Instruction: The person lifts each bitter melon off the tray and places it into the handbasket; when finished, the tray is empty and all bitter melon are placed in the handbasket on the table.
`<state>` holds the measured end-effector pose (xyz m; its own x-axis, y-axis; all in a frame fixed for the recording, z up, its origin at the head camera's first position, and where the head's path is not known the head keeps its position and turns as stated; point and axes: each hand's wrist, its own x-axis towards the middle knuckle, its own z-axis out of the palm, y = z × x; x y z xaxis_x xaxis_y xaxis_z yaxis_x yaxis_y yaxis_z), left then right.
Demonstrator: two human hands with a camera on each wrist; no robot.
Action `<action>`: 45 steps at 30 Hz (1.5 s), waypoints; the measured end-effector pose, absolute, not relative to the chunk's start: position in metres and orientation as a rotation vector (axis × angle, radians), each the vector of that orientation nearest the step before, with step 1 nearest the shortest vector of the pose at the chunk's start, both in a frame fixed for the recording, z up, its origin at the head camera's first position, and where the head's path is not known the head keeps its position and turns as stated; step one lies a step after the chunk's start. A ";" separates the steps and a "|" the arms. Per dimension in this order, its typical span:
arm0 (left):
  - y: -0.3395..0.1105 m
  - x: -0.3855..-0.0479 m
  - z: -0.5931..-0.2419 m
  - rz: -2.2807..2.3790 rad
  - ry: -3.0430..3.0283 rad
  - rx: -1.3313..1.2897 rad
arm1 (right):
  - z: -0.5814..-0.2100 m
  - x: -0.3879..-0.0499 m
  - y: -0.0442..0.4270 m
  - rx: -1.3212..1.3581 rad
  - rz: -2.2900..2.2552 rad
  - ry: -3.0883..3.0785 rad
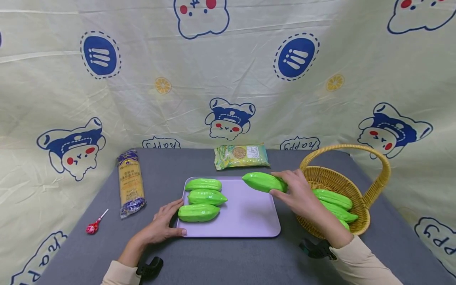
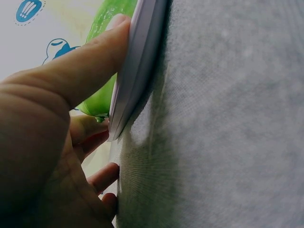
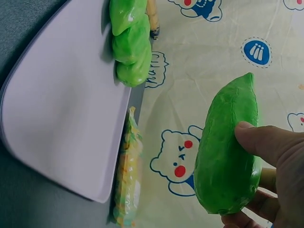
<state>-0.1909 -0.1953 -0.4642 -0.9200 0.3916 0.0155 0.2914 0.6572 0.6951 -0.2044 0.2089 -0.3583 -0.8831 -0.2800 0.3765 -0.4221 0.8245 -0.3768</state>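
My right hand (image 1: pixel 297 194) grips a glossy green ridged fruit (image 1: pixel 261 181) with a pointed tip, held above the right part of the lilac tray (image 1: pixel 246 211). In the right wrist view, the thumb lies on one side of this fruit (image 3: pixel 228 147) and the fingers go behind it. Three similar green fruits (image 1: pixel 198 213) lie in a column along the tray's left side. My left hand (image 1: pixel 162 223) rests at the tray's left edge, its fingers fairly straight and its thumb touching the rim (image 2: pixel 137 61). More green fruits (image 1: pixel 333 199) lie in a wicker basket (image 1: pixel 363 221), partly hidden by my right arm.
Behind the tray lies a green and yellow packet (image 1: pixel 242 156). A long yellow packet with blue ends (image 1: pixel 130 182) and a red lollipop (image 1: pixel 93 227) are on the left. The basket's tall handle (image 1: pixel 386 170) arches up at the right. A printed cloth (image 1: pixel 228 71) hangs behind the table.
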 end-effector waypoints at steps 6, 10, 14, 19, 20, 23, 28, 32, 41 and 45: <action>-0.195 -0.191 -0.463 1.111 2.742 0.571 | -0.351 -0.195 0.223 0.547 0.648 -2.663; -0.194 -0.192 -0.463 1.109 2.745 0.575 | -0.348 -0.189 0.232 0.551 0.615 -2.620; -0.194 -0.191 -0.463 1.107 2.749 0.581 | -0.346 -0.186 0.242 0.557 0.584 -2.581; -0.194 -0.191 -0.463 1.108 2.750 0.580 | -0.343 -0.182 0.256 0.539 0.551 -2.579; -0.194 -0.191 -0.463 1.109 2.749 0.579 | -0.343 -0.182 0.258 0.532 0.549 -2.584; -0.194 -0.191 -0.463 1.105 2.750 0.578 | -0.342 -0.180 0.267 0.520 0.536 -2.589; -0.195 -0.191 -0.463 1.098 2.754 0.582 | -0.341 -0.180 0.279 0.520 0.523 -2.581; -0.195 -0.192 -0.463 1.104 2.742 0.580 | -0.340 -0.179 0.288 0.476 0.524 -2.621; -0.195 -0.191 -0.462 1.113 2.733 0.579 | -0.338 -0.177 0.310 0.377 0.508 -2.693; -0.195 -0.191 -0.462 1.113 2.732 0.572 | -0.339 -0.179 0.318 0.350 0.510 -2.715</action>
<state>-0.1908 -0.1948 -0.4625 -0.9186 0.3948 0.0164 0.2938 0.6548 0.6964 -0.1794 0.3184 -0.3391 -0.9065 -0.1736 0.3849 -0.3014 0.9044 -0.3020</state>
